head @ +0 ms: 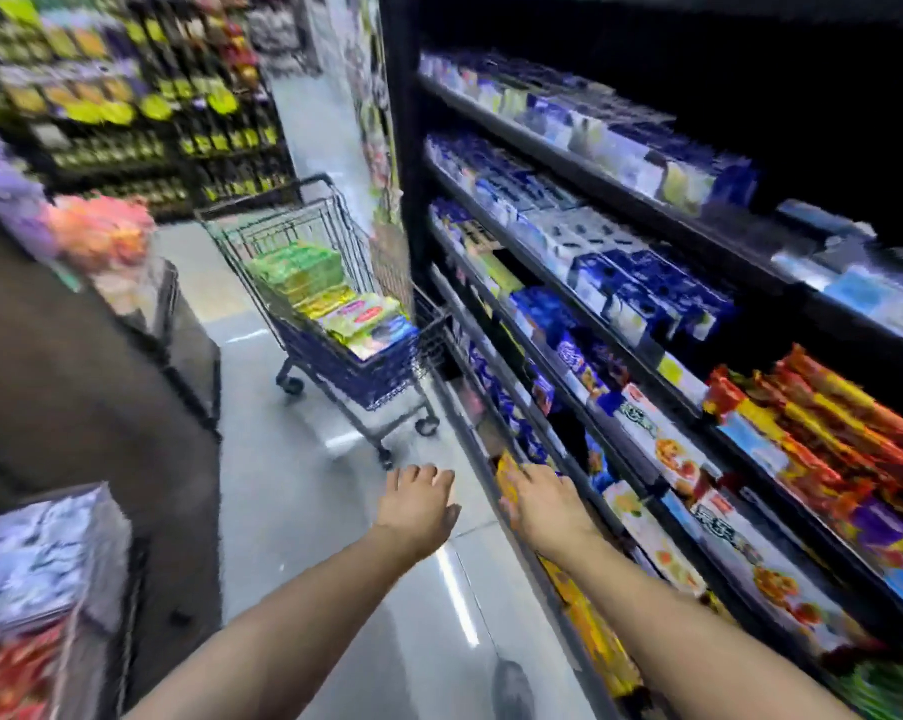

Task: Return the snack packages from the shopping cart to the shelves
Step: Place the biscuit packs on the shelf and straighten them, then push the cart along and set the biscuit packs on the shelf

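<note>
Yellow package (507, 475) in right hand (548, 509) (cart (381, 379) well ahead)

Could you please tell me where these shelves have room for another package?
A dark gap shows between blue packs just beyond the right hand, which grips a yellow package. The white boxes and red wrappers are packed tight.

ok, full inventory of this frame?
shopping cart: one, blue and dark wire, aisle ahead
snack packages: several, green and yellow, stacked in the cart
shelves: several tiers, black, right
boxes: many, blue and white, upper tiers
packs: many, red and yellow, right tier
yellow package: one, low tier, under right hand
left hand: one, open, empty, over floor
right hand: one, on yellow package, grip unclear
</note>
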